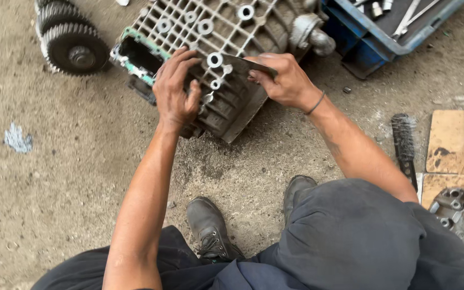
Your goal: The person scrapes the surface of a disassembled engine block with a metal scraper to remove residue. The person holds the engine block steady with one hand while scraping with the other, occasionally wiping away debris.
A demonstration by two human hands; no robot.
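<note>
Left to right: a gear cluster lies on the concrete floor, just beside the ribbed aluminium housing with its green-edged opening. The left hand is curled over the housing's near edge, fingers closed on the casting to steady it. The right hand pinches a flat metal blade laid across the ribbed face, between the two hands. Judged from this pose, the blade works best held nearly flat and pushed in short strokes away from the bracing hand, so that it cannot gouge the soft face. A wire brush and a blue tool tray lie well apart to the right.
</note>
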